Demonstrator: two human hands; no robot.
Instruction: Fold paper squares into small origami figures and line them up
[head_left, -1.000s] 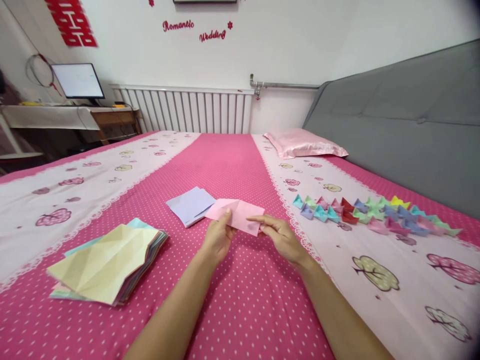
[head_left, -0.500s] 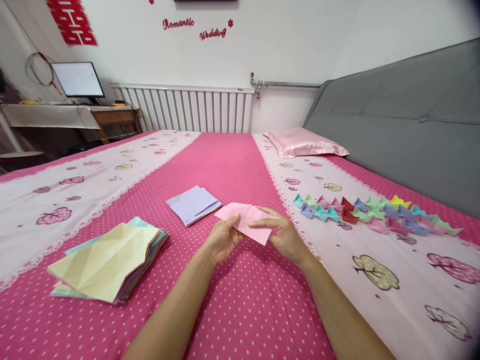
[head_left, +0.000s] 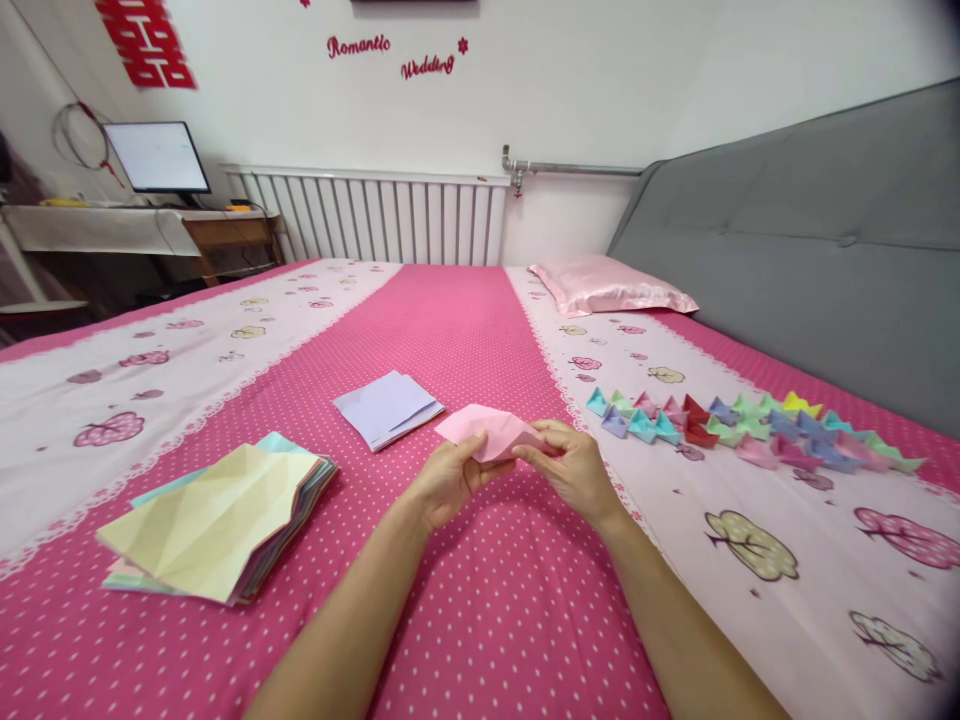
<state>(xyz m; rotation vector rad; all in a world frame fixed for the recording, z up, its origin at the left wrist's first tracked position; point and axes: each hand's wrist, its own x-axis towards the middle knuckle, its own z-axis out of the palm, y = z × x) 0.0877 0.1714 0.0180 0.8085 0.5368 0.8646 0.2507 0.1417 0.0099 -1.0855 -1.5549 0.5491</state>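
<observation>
Both my hands hold a piece of folded pink paper just above the pink dotted bedspread. My left hand pinches its near left edge with thumb and fingers closed. My right hand grips its right side, fingers curled over the fold. The paper is bunched up between them, partly hidden by my fingers.
A stack of creased coloured sheets, yellow on top, lies at the left. A folded lilac sheet rests just beyond my hands. Several small folded paper boats sit in rows at the right. A pink pillow and grey headboard lie beyond.
The pink paper was flatter and wider a second ago; my hands have drawn closer together and folded it into a narrower, raised shape.
</observation>
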